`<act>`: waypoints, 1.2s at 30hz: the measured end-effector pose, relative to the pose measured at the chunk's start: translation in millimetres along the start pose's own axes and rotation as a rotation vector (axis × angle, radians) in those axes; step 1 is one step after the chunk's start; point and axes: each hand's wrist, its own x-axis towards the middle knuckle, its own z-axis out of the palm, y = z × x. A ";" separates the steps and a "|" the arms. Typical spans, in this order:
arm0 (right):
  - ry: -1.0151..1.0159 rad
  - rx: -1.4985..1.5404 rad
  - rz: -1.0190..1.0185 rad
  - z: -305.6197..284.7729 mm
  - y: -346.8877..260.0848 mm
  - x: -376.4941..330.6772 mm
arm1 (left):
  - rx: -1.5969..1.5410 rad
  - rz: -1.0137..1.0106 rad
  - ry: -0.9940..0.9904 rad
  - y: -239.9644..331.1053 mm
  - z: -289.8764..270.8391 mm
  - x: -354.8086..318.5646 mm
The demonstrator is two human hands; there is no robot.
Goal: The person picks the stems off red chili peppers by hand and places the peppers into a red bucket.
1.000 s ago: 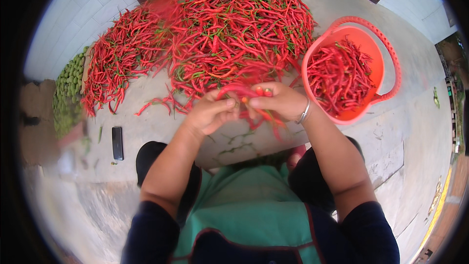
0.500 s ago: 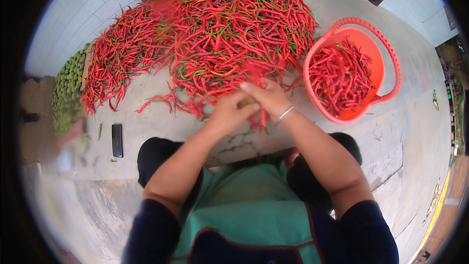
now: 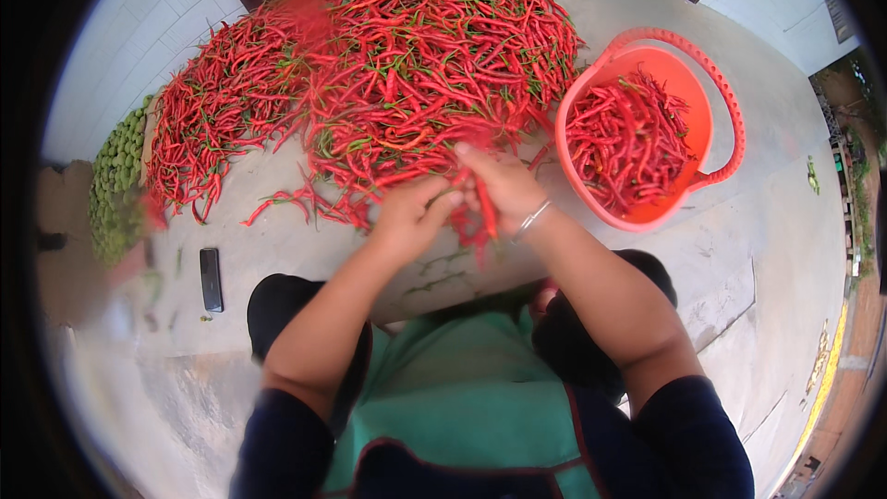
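Head view looks straight down on a big heap of red chilies (image 3: 416, 83) spread over the concrete floor (image 3: 767, 296), and both hands meet at its near edge. Left hand (image 3: 411, 217) sits curled, fingers (image 3: 442, 203) drawn in narrow and pressed against the right hand; whether they pinch a chili of their own is lost in the blur. Right hand (image 3: 499, 187), with a metal bangle (image 3: 533, 219) at the wrist, is closed around a small bunch of chilies (image 3: 480, 212), whose red tips hang down out of the grip on the near side, just under the fingers. The bunch lies between the two hands, touching both, right at the pile's near fringe.

To the right, close by the right forearm, an orange basket (image 3: 711, 74) holds a layer of red chilies, its handle arching over the far right side. Far left, a mound of green chilies (image 3: 115, 185) lies beside the red heap. A dark phone (image 3: 211, 279) rests flat on the floor, near left, well apart from the hands. A green apron (image 3: 462, 388) fills the near centre.
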 end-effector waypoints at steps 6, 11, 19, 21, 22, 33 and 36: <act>-0.017 0.214 0.036 -42.6 -46.7 -15.4 | 0.115 0.211 -0.006 25.4 5.3 3.8; 0.639 0.642 -0.229 -157.0 -109.2 -18.2 | 0.156 -0.219 -0.253 -14.8 21.6 16.8; 0.189 -0.820 -0.462 -82.2 -59.0 -33.9 | 0.669 -0.276 -0.402 -79.0 46.3 14.1; 0.197 -0.899 -0.521 -69.7 -49.1 -34.5 | 0.558 -0.394 -0.280 -81.1 63.9 32.5; 0.198 -0.945 -0.551 -65.6 -47.0 -34.1 | 0.506 -0.425 -0.216 -92.9 76.1 39.4; 0.122 -0.997 -0.300 -82.4 -25.5 -5.1 | -0.122 -0.582 -0.175 -96.9 76.3 44.5; 0.023 -0.702 -0.054 -52.2 -15.7 7.8 | -0.253 -0.513 -0.250 -36.8 33.4 24.7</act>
